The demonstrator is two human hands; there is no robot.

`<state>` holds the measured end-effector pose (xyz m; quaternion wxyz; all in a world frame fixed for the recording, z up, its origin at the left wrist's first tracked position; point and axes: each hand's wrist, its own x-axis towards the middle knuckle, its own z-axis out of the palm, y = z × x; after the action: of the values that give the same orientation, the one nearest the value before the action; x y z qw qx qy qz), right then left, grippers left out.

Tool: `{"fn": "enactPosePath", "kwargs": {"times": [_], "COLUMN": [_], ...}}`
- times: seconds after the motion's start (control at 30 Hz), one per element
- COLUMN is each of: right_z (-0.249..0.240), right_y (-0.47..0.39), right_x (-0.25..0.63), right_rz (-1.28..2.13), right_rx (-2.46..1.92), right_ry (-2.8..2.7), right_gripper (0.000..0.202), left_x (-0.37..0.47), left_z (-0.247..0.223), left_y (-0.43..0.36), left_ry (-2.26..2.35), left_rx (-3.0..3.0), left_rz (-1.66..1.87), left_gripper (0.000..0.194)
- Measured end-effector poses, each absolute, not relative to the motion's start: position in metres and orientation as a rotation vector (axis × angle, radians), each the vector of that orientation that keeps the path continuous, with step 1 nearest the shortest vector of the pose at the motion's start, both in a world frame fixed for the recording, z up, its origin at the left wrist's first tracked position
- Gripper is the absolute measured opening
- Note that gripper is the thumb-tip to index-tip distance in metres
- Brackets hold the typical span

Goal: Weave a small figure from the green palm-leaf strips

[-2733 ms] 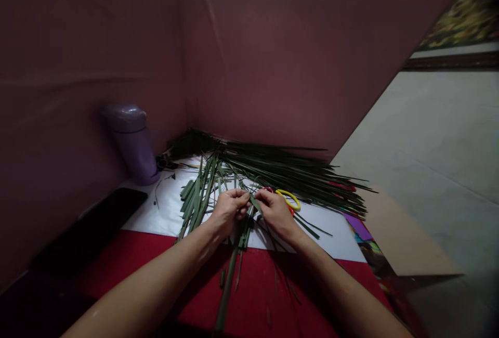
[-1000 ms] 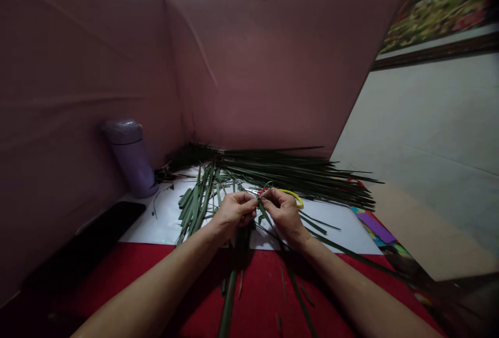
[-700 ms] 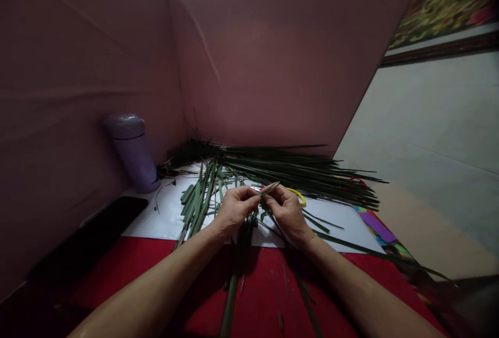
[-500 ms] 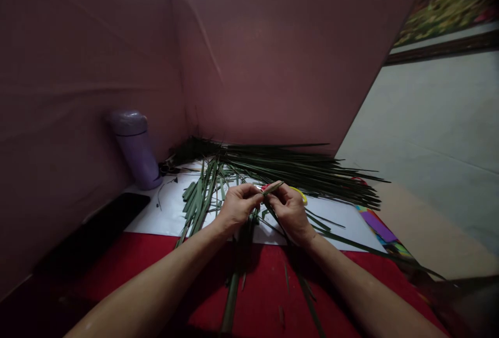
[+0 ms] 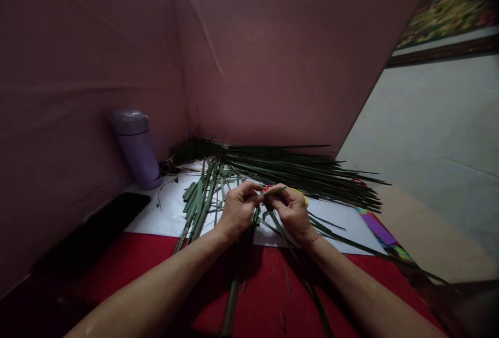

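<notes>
My left hand [image 5: 239, 210] and my right hand [image 5: 290, 210] meet over the near part of the white sheet [image 5: 331, 218]. Between their fingertips both pinch a narrow green leaf strip [image 5: 276, 192], whose short end sticks out over the right fingers. Long strips trail down from the hands across the red cloth [image 5: 187, 286]. Just behind the fingers lies something with red and yellow loops, perhaps scissors [image 5: 302, 197], mostly hidden by the right hand. Cut leaf pieces [image 5: 198, 197] lie to the left of my left hand.
A thick bundle of long green leaves [image 5: 304, 169] lies along the back. At left stand a purple bottle [image 5: 138, 151] and a flat black object [image 5: 101, 229]. Pink panels [image 5: 292, 62] close off the back and left. A colourful printed item [image 5: 380, 229] lies at the right edge.
My right fingers have shifted slightly on the leaf strip, and its free end now lies flatter. The strips hanging below have swung a little to the right. My left hand is almost still.
</notes>
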<state>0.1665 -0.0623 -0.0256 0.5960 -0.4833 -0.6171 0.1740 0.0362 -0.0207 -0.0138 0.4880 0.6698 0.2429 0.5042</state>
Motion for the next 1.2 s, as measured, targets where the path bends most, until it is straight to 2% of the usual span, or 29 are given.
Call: {"fn": "enactPosePath", "kwargs": {"times": [0.33, 0.47, 0.67, 0.87, 1.2], "right_z": [-0.031, -0.028, -0.019, -0.018, -0.02], "right_y": [-0.057, -0.058, -0.06, -0.058, -0.054], "right_x": [0.167, 0.165, 0.163, 0.163, 0.171], "right_rz": [0.501, 0.489, 0.667, 0.857, 1.029], "right_rx": [-1.128, -1.174, -1.161, -1.137, -1.113], "right_ry": [-1.418, -1.437, -1.391, -1.249, -1.156], "right_gripper": [0.01, 0.007, 0.01, 0.017, 0.016], "left_x": [0.031, 0.032, 0.034, 0.033, 0.032], "left_z": [-0.015, -0.011, -0.012, -0.017, -0.013], "left_y": [-0.022, -0.021, -0.014, -0.012, -0.01], "left_ry": [0.7, 0.722, 0.678, 0.611, 0.581], "left_rx": [1.914, 1.689, 1.39, 1.343, 1.356], "left_rz": [1.317, 1.215, 1.044, 0.973, 0.873], "left_gripper": [0.011, 0.007, 0.016, 0.021, 0.026]}}
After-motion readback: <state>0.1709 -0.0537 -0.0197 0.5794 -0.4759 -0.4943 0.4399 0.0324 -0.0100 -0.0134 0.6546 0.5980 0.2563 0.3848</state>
